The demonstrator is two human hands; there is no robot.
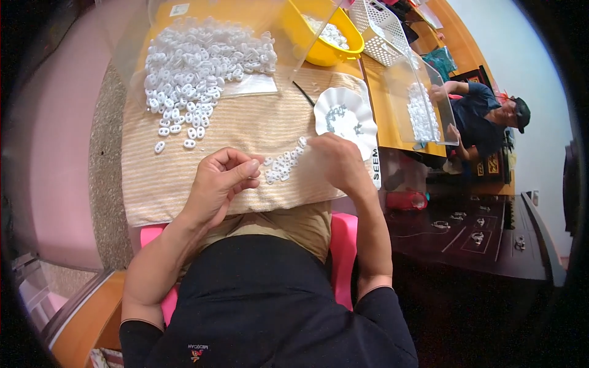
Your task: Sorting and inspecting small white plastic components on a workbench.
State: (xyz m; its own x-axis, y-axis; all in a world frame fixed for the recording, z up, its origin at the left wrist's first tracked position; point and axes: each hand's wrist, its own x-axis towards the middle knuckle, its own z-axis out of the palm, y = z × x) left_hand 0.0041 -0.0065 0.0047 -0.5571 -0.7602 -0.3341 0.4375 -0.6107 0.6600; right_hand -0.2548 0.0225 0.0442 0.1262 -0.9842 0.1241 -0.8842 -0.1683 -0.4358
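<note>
My left hand (228, 178) is closed in a pinch above the striped cloth, thumb against forefinger. Whatever its fingertips hold is too small to make out. Beside them lies a small cluster of white oval plastic pieces with two holes (282, 167). My right hand (338, 161) is over the cloth to the right of that cluster, at the near edge of a white scalloped dish (363, 110). Motion smears its fingers, so their grip is unclear. Small grey parts (336, 115) lie in the dish. A large heap of the same white pieces (196, 61) spreads across the far left.
The striped towel (165, 190) covers the table's near part. A thin black stick (304, 93) lies left of the dish. Behind are a yellow basin (353, 40) and a white perforated basket (377, 46). Another person (481, 116) sits at right by a clear bin (446, 116).
</note>
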